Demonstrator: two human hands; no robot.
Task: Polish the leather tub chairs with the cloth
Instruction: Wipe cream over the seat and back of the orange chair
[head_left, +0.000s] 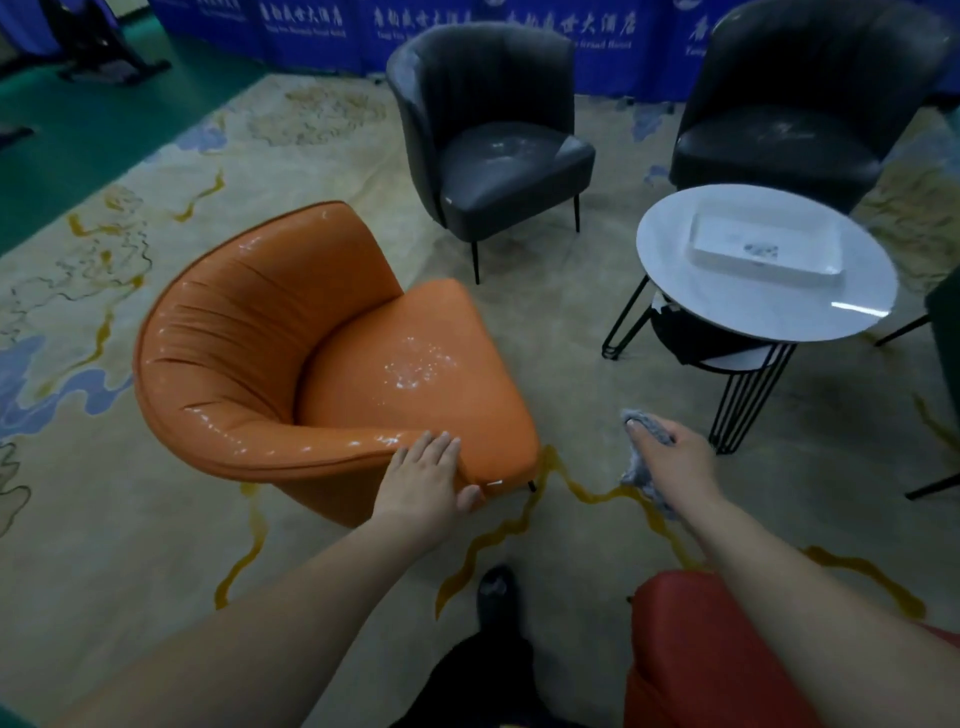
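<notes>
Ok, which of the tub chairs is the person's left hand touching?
The orange chair: the left hand rests on the front end of its armrest. The two dark grey chairs stand farther off, untouched.

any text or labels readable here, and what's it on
Blue banner wall: repeated white Chinese characters with a smaller Latin line beneath, too blurred to quote.
White tray on the round table: a small dark mark, unreadable.
Chairs, cloth: no text visible.

Open carpet (566, 332) lies between the orange chair (291, 353) and round table (763, 260).
</notes>
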